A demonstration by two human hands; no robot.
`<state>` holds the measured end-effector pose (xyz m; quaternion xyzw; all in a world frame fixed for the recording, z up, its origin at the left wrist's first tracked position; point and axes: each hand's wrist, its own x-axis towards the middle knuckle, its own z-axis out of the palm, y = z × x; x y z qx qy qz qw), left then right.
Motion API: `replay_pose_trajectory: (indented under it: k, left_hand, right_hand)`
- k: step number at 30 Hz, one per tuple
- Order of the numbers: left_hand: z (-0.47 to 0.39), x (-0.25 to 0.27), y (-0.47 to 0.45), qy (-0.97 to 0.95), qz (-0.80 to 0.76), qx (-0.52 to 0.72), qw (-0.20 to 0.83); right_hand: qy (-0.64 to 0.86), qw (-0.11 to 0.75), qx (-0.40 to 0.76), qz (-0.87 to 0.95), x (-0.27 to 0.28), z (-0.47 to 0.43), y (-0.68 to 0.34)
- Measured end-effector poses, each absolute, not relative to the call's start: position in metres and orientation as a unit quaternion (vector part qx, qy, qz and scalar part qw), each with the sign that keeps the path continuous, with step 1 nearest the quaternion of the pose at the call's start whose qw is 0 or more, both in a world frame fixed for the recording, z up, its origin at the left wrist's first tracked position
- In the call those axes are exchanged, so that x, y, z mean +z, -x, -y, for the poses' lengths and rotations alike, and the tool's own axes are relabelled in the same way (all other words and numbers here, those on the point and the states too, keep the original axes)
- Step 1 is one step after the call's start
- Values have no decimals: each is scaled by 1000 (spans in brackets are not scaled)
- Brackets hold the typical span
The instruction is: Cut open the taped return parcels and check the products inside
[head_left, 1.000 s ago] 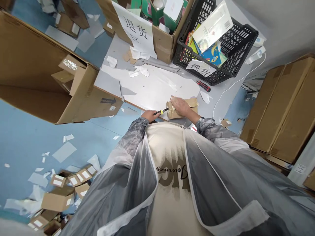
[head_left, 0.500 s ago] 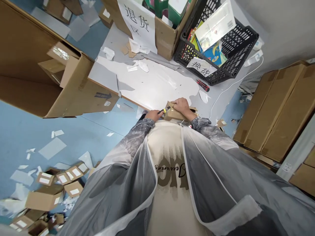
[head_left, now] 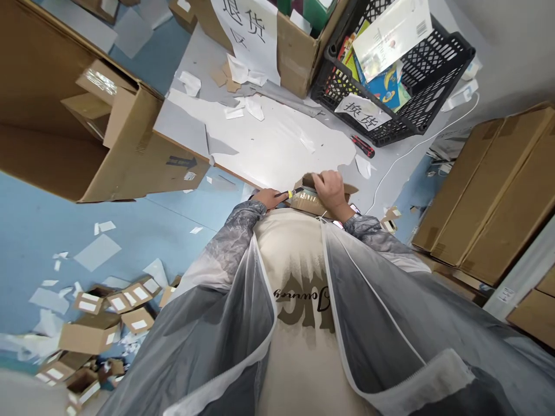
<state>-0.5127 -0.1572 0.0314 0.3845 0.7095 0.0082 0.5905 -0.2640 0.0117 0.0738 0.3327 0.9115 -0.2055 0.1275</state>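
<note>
A small cardboard box point(head_left: 307, 203) sits at the table's near edge, close against my body, with shiny tape along its side and its top flaps lifted. My left hand point(head_left: 269, 199) is closed around a black and yellow utility knife point(head_left: 291, 194), whose front end is at the left side of the box. My right hand point(head_left: 330, 188) grips a raised flap of the box, fingers curled over its edge. What lies inside the box is mostly hidden.
On the white table point(head_left: 273, 138) lie paper scraps and a red and black utility knife point(head_left: 362, 146). A black crate point(head_left: 416, 124) of books and a large carton point(head_left: 297, 63) stand behind. Left is a big open box point(head_left: 143, 156); small boxes point(head_left: 89, 335) litter the floor.
My right hand has pulled the box flap up, and the box now stands more open. My left hand with the knife has shifted slightly left and up.
</note>
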Motion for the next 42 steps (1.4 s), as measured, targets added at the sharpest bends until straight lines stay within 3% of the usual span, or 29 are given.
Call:
replay_pose_trajectory:
  k: [6,15,23,31,38,42]
  left_hand:
    - [168,32,508,-437,-722,32,536]
    - [173,23,503,-506,-720,5,475]
    - [201,12,521,-492,-710,50,501]
    - [202,6,512,-503,-707,9,498]
    - [200,3,519,-544,-681,47,487]
    - [204,2,528,-495,-675,115,535]
  right_hand:
    - [-250,220,-202,-921,70,41,232]
    - [-319,226,-129,-911,58,64,230]
    - [-335,144,-157,-918,48,74,248]
    - [-299,149,-160,-929,45,83,259]
    - [-361,152,-152,-908,47,102,260]
    - [-383,138,-154,-900,53,102,280]
